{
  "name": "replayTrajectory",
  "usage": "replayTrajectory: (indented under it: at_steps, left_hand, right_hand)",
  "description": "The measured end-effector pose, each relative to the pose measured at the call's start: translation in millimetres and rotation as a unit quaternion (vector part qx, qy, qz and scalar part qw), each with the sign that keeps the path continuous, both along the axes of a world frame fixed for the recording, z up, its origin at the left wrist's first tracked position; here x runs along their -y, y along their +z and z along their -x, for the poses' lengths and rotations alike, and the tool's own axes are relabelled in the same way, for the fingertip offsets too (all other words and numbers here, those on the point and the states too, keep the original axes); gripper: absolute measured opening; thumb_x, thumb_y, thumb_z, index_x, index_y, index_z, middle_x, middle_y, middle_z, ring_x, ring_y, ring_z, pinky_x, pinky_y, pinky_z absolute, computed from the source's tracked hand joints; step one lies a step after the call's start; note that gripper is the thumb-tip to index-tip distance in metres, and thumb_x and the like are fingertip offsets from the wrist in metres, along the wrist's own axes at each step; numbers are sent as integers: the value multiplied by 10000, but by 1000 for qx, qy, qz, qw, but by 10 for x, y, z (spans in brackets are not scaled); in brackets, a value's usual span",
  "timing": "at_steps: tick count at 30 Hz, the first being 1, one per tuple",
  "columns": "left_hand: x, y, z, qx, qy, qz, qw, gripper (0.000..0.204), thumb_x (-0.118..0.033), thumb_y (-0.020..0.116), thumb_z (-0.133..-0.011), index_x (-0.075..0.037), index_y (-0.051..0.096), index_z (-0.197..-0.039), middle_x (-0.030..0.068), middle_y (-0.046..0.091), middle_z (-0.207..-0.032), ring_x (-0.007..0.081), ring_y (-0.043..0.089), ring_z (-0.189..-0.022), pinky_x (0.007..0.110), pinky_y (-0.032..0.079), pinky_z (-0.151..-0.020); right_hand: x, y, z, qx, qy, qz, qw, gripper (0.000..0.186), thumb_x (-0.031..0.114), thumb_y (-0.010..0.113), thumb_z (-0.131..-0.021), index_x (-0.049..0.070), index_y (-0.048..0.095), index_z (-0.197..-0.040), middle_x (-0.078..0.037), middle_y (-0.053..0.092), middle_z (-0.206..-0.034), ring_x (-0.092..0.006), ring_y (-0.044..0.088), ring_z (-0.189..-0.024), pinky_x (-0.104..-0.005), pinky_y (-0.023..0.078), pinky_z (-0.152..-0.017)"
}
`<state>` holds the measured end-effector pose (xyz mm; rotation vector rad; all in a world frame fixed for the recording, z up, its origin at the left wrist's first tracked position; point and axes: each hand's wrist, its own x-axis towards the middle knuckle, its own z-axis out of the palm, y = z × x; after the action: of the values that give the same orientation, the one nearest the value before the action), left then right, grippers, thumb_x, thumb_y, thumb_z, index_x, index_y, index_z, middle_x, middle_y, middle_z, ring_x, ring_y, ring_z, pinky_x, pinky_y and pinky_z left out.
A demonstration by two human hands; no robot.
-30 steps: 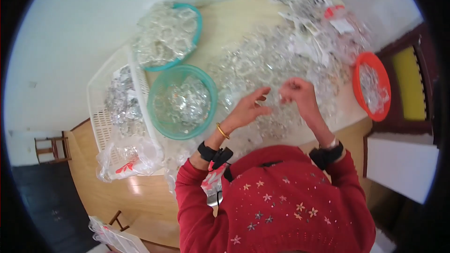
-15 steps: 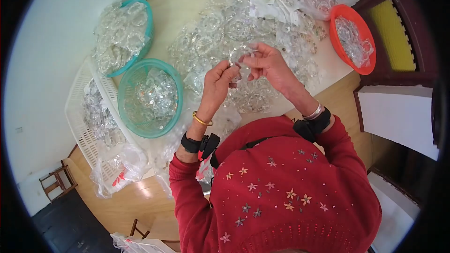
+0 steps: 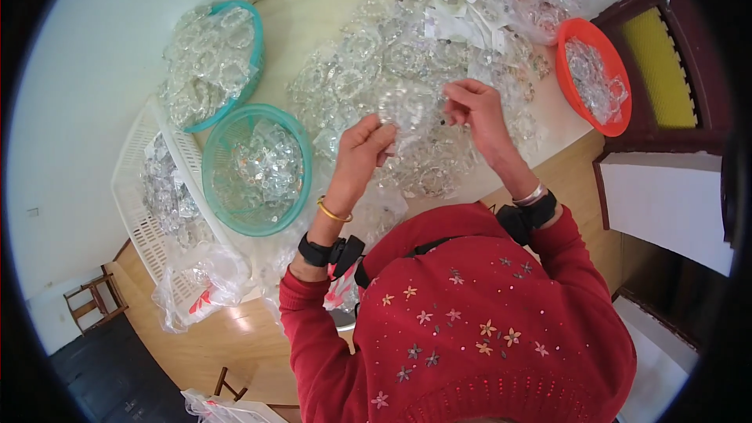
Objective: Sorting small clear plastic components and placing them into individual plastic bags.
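My left hand (image 3: 365, 146) pinches the lower edge of a round bracelet of clear, glittering beads (image 3: 403, 108), which seems to be in a clear bag. It is held up over the middle of a large pile of similar clear bracelets (image 3: 348, 82) on the table. Just right of it is my right hand (image 3: 478, 113), apart from the bracelet, its fingers loosely bent with a gap between them and nothing visible in them. A green round basket (image 3: 304, 180), left of my left hand, contains small shiny clear packets (image 3: 270, 160).
Behind the green basket leans a teal basket (image 3: 257, 51) heaped with clear bracelets. A white slotted crate (image 3: 141, 215) stands at the left edge. On the right is a red-orange basket (image 3: 565, 78) of clear packets. White cards (image 3: 470, 23) and plastic bags (image 3: 540, 8) lie at the back.
My right hand has drawn away from my left, to the right. The bracelet now shows as an open ring above my left fingers. The whole view has shifted slightly.
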<state>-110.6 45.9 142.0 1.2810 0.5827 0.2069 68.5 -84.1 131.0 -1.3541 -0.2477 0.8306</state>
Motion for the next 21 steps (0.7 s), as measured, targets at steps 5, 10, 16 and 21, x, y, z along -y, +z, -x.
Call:
replayTrajectory:
  at_steps: [5,10,16,21]
  left_hand:
    - [-647,38,297,3,139,-70,988,144,-177,582,-895,-52,615,-833,-21,533,-648,65,458,-542,209,356,-495]
    - [-1404,382,336,178,293,-20,939,201,-182,571,-903,-9,614,-995,44,636,-839,98,549,-668,218,445,-619]
    - [-813,-113,148,21,100,-93,990,247,-153,594,-873,-39,614,-1091,41,660,-898,98,582,-715,237,473,-650]
    - [-170,-520,104,-50,-32,-88,994,265,-145,610,-859,-15,602,-1090,50,658,-879,110,590,-722,250,475,-645]
  right_hand:
    - [394,-327,-132,113,121,109,980,211,163,671,-795,-3,637,-922,-72,630,-711,-111,541,-536,-249,455,-509]
    - [492,-454,212,387,221,166,880,341,168,682,-760,22,600,-1057,-132,636,-840,-259,614,-687,-365,499,-632]
    - [341,-507,283,529,300,214,764,361,185,699,-719,36,577,-1025,-160,624,-893,-371,597,-801,-450,478,-693]
    - [286,-629,244,519,338,207,757,266,152,706,-687,35,598,-901,-155,632,-827,-379,595,-776,-451,465,-658]
